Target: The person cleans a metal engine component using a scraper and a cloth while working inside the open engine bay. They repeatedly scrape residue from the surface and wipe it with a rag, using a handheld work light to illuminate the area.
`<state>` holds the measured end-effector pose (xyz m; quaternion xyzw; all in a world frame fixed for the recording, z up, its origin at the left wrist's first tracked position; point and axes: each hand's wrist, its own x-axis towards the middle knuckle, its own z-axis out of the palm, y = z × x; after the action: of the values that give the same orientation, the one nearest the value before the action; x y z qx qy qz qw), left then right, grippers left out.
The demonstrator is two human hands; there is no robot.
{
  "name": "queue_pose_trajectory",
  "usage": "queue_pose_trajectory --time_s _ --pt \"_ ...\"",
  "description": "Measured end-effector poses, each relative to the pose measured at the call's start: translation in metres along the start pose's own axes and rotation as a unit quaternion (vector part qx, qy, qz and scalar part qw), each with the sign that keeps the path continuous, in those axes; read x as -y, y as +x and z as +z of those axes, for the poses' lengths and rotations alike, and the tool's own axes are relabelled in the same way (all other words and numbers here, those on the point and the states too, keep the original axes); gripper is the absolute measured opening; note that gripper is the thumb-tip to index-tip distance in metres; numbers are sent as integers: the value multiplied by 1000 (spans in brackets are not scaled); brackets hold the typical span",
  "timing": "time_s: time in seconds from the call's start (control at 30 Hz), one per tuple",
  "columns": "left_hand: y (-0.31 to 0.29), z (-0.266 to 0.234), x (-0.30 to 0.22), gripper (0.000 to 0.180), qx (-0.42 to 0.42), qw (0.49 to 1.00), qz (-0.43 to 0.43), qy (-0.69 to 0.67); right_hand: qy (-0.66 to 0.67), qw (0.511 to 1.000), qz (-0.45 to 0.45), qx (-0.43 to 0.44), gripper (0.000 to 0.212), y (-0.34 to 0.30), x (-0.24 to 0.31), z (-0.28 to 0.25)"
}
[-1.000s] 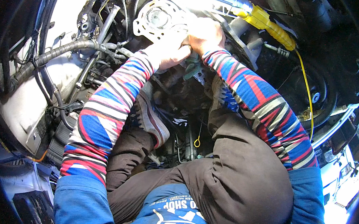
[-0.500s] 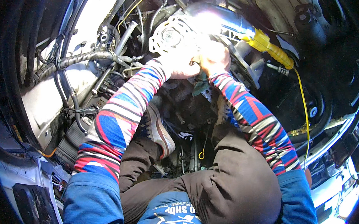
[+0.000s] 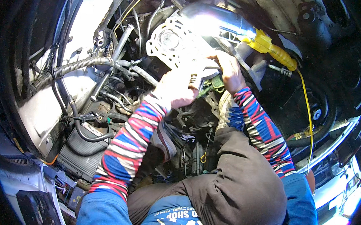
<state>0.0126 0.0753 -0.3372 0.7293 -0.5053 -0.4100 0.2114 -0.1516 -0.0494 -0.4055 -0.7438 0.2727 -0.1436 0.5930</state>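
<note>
My left hand (image 3: pixel 174 89) is closed around a pale piece with dark ridge-like marks (image 3: pixel 193 80); glare hides its kind. Beside it, to the right, my right hand (image 3: pixel 230 70) has bent fingers reaching to the right end of the bright area. What they grip, if anything, is washed out by the light. Just beyond both hands stands a light metal housing (image 3: pixel 154 45) with a round opening and holes along its rim. A green cloth (image 3: pixel 217 84) lies below the gap between my hands.
A lit work lamp with a yellow handle (image 3: pixel 263 44) rests to the right, its yellow cord (image 3: pixel 306 103) running down. A corrugated hose (image 3: pixel 79 66) crosses at left, above a finned radiator-like part (image 3: pixel 81 155). Pipes and wires surround my shoes and legs.
My hands have moved apart and nearer to me, the left one down and leftward, the right one slightly rightward. The pale piece and the green cloth now show between them.
</note>
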Motion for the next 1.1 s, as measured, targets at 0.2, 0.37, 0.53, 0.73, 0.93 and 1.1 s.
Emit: queue_pose_trajectory --time_s 0.2,0.37,0.53,0.73,0.93,1.1 --pt "-46 27 -31 35 -22 972 -170 -159 99 988 115 -28 24 2 8 8" --pt "-50 37 -54 27 -14 915 -329 -231 -76 996 37 -21 23 5 0 2" --pt "-37 35 -61 25 -128 948 -228 -182 -126 991 47 -17 16 2 -2 1" --pt "-29 36 -61 34 -158 960 -151 -174 -80 996 18 -26 16 2 -4 0" --pt "-32 50 -69 34 -243 957 -104 -117 -74 996 30 -35 8 1 -1 1" --pt "-21 57 -56 25 -198 969 -121 -80 -105 993 24 -41 6 1 -1 2"
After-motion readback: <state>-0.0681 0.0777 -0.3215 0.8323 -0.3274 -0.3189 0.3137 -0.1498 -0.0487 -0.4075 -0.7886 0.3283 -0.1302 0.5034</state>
